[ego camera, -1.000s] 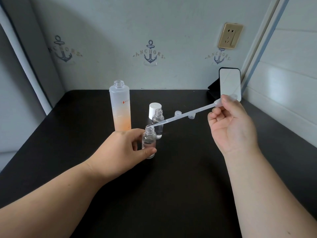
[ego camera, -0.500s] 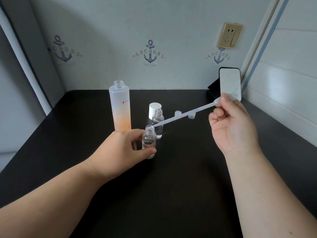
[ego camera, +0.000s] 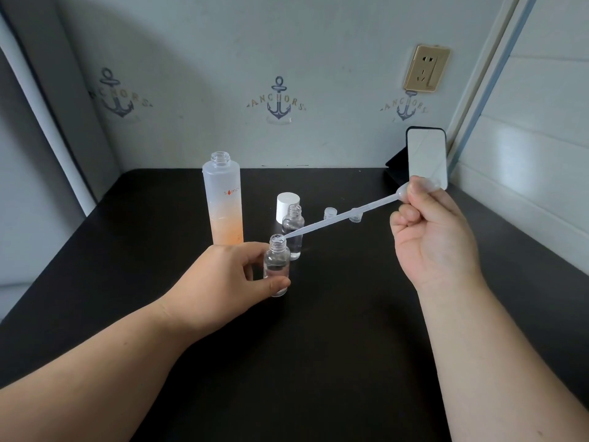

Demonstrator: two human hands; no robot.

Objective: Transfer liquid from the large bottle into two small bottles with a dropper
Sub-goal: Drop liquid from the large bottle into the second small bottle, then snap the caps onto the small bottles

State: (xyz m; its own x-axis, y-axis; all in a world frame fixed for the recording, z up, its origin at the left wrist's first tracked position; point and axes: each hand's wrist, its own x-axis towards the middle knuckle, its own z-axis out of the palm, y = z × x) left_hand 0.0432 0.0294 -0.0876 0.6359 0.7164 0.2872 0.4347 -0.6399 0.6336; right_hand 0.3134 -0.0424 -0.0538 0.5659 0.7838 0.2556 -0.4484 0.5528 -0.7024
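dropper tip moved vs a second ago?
Yes. The dropper tip dropped slightly, from beside the rear small bottle to the mouth of the held small bottle.

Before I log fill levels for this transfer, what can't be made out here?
Head view:
- dropper: bulb hidden by the right hand; liquid inside unclear.
- near small bottle: left side covered by the left hand.
- far small bottle: level unclear through clear plastic.

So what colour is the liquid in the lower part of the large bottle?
Orange, fading to frosted white above, on the large bottle; the head view shows it.
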